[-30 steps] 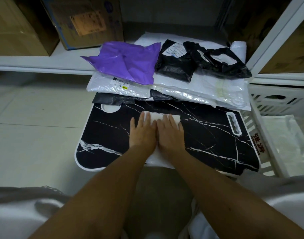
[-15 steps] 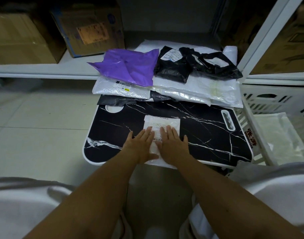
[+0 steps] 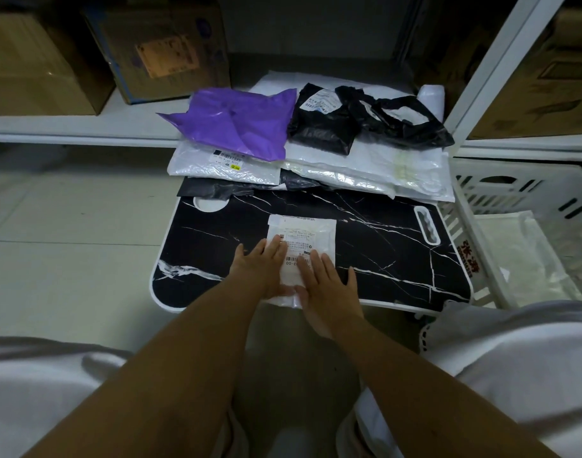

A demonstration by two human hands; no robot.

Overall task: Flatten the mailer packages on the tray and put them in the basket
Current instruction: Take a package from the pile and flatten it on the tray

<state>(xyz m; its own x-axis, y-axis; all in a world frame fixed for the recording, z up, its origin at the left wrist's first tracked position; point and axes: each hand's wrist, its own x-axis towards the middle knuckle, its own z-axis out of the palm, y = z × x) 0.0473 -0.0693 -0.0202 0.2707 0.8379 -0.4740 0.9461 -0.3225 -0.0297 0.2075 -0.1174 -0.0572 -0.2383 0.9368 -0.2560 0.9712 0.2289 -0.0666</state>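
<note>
Both hands (image 3: 296, 276) flat on white mailer (image 3: 304, 239); label print seemingly illegible.

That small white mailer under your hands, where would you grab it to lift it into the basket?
Probably by its near edge. The small white mailer lies flat on the black marble tray, and that edge hangs slightly over the tray's front rim, so fingers can slip underneath from the person's side. The left hand and right hand already press there. The basket sits to the right.

Red "张济" on basket (image 3: 468, 259)
</note>
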